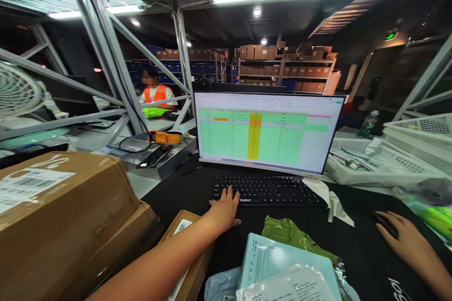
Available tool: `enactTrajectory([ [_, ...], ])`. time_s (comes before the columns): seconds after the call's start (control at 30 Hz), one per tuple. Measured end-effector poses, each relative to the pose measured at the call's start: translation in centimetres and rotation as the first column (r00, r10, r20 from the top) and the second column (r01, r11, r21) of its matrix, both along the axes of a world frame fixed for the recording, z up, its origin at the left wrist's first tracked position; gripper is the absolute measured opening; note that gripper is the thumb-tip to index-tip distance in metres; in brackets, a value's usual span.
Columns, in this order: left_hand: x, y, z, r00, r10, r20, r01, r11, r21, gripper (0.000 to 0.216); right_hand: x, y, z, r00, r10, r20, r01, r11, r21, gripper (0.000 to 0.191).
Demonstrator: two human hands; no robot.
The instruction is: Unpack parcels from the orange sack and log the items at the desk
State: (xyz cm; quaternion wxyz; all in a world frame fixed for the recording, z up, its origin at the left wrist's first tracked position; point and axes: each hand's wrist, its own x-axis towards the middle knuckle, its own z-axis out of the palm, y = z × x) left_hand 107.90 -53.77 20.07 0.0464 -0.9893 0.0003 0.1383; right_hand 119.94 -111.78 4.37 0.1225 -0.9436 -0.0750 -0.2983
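Observation:
My left hand (pixel 226 208) rests on the left end of a black keyboard (pixel 268 188), its fingers spread over the keys. Over at the right, my right hand (pixel 400 235) is curved around a black computer mouse (pixel 386 225) on the dark desk mat (pixel 353 249). Behind the keyboard stands a lit monitor (pixel 268 131) with a green spreadsheet and one yellow column. Between my arms lie a pale blue box (pixel 282 258), a green plastic bag (pixel 296 235) and a clear wrapped packet (pixel 286 287). A narrow cardboard box (pixel 183 263) sits under my left forearm.
Large brown cartons (pixel 63 216) fill the left side. A metal tray (pixel 169 155) holds an orange item (pixel 165 137). White baskets (pixel 374 169) stand at the right, near a bottle (pixel 368 124). A person in an orange vest (pixel 155 94) sits beyond the metal frame.

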Motion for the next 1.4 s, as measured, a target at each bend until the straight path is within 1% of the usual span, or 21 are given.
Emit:
enactTrajectory([
  [0.07, 0.1, -0.1, 0.0, 1.000, -0.001, 0.005, 0.001, 1.000, 0.011, 0.092, -0.5, 0.7, 0.6, 0.999, -0.025, -0.025, 0.027, 0.999, 0.045, 0.054],
  [0.13, 0.2, -0.1, 0.0, 1.000, 0.002, 0.005, -0.002, 1.000, 0.022, 0.090, -0.6, 1.0, 0.8, 0.998, -0.052, -0.038, 0.054, 0.997, 0.061, 0.057],
  [0.3, 0.4, -0.2, -0.2, 1.000, 0.010, -0.005, -0.010, 0.999, 0.043, 0.088, -0.4, 0.7, 0.3, 0.996, -0.092, -0.014, 0.092, 0.995, 0.021, 0.060],
  [0.57, 0.2, -0.2, 0.0, 1.000, 0.003, 0.007, -0.003, 0.998, 0.058, 0.087, -0.4, 0.5, 0.1, 0.993, -0.117, -0.003, 0.117, 0.993, 0.023, 0.060],
  [0.8, 0.1, -0.4, 0.4, 1.000, -0.006, -0.009, 0.007, 0.999, 0.051, 0.086, -0.4, 0.4, 0.0, 0.994, -0.105, -0.008, 0.105, 0.994, 0.011, 0.060],
  [1.1, 0.5, -0.1, -0.5, 1.000, -0.006, 0.009, 0.006, 0.998, 0.056, 0.088, -0.9, 1.0, 0.7, 0.994, -0.109, -0.020, 0.109, 0.994, 0.024, 0.061],
  [1.23, 0.4, -0.2, -0.4, 1.000, -0.006, -0.001, 0.006, 0.998, 0.056, 0.088, -1.3, 1.4, 1.1, 0.992, -0.116, -0.039, 0.118, 0.992, 0.034, 0.061],
  [1.4, 0.4, -0.3, -0.1, 1.000, -0.015, -0.008, 0.015, 0.998, 0.060, 0.087, -1.3, 1.5, 1.1, 0.991, -0.128, -0.049, 0.129, 0.991, 0.028, 0.061],
])
